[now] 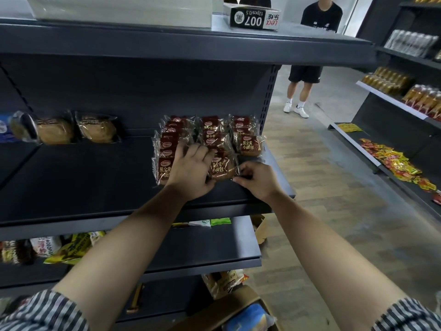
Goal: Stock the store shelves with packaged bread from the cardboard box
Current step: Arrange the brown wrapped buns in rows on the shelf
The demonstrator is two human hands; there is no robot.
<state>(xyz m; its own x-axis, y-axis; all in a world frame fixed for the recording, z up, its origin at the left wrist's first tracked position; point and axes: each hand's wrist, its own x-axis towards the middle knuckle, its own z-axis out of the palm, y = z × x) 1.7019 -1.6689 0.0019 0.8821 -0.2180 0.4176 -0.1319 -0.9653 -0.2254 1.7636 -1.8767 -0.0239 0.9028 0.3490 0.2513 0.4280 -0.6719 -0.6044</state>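
On shelf point(95, 177), my left hand point(191, 170) rests flat; right hand point(257, 180) pinches bread packet point(220, 167) by its seam: likely light, squashy.

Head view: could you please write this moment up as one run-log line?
phase: shelving | left hand: rests on bread packs | right hand: pinches front pack wrapper edge | shelf: three rows, right end

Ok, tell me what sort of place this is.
Most likely a small grocery shop: dark metal shelving, rows of wrapped bread packets on it, and bottled drinks on the shelves across the aisle.
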